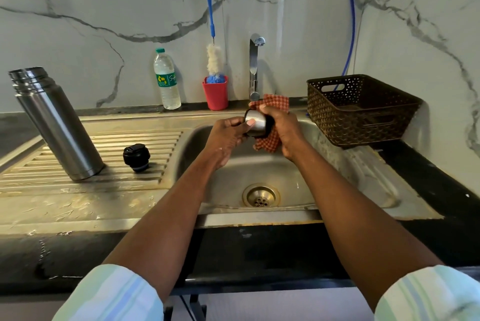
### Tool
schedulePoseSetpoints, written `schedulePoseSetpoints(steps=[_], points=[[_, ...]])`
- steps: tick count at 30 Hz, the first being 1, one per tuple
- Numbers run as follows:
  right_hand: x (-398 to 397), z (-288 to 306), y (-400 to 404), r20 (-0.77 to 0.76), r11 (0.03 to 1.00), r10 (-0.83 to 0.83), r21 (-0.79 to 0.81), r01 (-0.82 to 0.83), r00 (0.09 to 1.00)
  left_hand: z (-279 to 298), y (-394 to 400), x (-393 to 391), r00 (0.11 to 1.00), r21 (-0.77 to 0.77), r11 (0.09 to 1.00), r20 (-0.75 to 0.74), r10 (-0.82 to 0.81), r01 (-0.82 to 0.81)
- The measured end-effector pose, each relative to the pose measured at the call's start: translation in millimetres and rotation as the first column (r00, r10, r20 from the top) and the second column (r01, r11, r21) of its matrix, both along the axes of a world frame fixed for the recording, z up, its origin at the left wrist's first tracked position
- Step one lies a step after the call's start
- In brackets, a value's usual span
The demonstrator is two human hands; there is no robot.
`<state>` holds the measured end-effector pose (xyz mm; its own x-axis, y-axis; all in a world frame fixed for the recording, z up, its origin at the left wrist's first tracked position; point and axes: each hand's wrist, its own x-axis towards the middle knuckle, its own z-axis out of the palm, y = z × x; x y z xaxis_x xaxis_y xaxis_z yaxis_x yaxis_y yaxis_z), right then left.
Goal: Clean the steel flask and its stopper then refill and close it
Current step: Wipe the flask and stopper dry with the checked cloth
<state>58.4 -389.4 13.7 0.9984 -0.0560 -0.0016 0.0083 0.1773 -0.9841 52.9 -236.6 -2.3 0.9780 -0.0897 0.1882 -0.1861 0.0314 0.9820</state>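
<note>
**Steel cup wiped over the sink**

Left hand grips a small steel cup; right hand clutches a checked cloth against it. The open flask and black stopper stand on the drainboard — water bottle label unreadable.

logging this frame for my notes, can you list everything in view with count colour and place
flask: 1, steel, open, upright on the draining board at left
stopper: 1, black, on the draining board right of the flask
cup: 1, steel, held over the sink
cloth: 1, red-orange check, against the cup
water bottle: 1, clear with green cap, by the wall
tumbler: 1, red, by the wall
bottle brush: 1, blue handle, standing in the tumbler
tap: 1, chrome, behind the sink
basket: 1, brown, right of the sink
sink: 1, steel
left hand: holds the cup
right hand: grips the cloth
</note>
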Motion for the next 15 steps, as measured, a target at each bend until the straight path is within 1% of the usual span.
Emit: schedulePoseSetpoints(steps=[2,4,6,8,10,11,13,15], points=[[0.4,0.6,-3.0,-0.102,0.970,0.170,0.195,-0.148,0.980,-2.6,3.4,0.2,0.993,0.073,0.997,0.115,-0.015,0.007],[-1.4,0.3,-5.9,-0.139,0.913,0.307,0.323,-0.250,0.941,-5.0,2.3,-3.0,0.970,0.230,0.972,0.241,-0.010,-0.047],[-2.5,-2.5,-8.1,-0.157,0.857,0.392,0.420,-0.298,0.907,-9.6,0.8,-3.2,0.936,0.391,0.907,0.352,0.008,-0.155],[-3.7,-3.7,-8.5,-0.207,0.838,0.415,0.465,-0.284,0.886,-12.8,3.5,-0.3,0.907,0.518,0.815,0.421,0.020,-0.258],[-4.8,-1.4,-7.7,-0.223,0.842,0.401,0.471,-0.262,0.889,-13.1,6.7,2.2,0.888,0.624,0.717,0.460,-0.013,-0.313],[-6.6,1.0,-6.5,-0.226,0.860,0.373,0.450,-0.243,0.900,-13.4,6.9,2.8,0.879,0.669,0.666,0.475,-0.042,-0.330],[-7.6,3.6,-3.7,-0.249,0.915,0.286,0.357,-0.187,0.925,-13.5,5.1,3.4,0.873,0.732,0.575,0.484,-0.064,-0.364],[-6.2,2.0,-0.5,-0.262,0.978,0.140,0.190,-0.091,0.955,-15.4,2.0,5.3,0.878,0.756,0.527,0.476,-0.038,-0.387]])
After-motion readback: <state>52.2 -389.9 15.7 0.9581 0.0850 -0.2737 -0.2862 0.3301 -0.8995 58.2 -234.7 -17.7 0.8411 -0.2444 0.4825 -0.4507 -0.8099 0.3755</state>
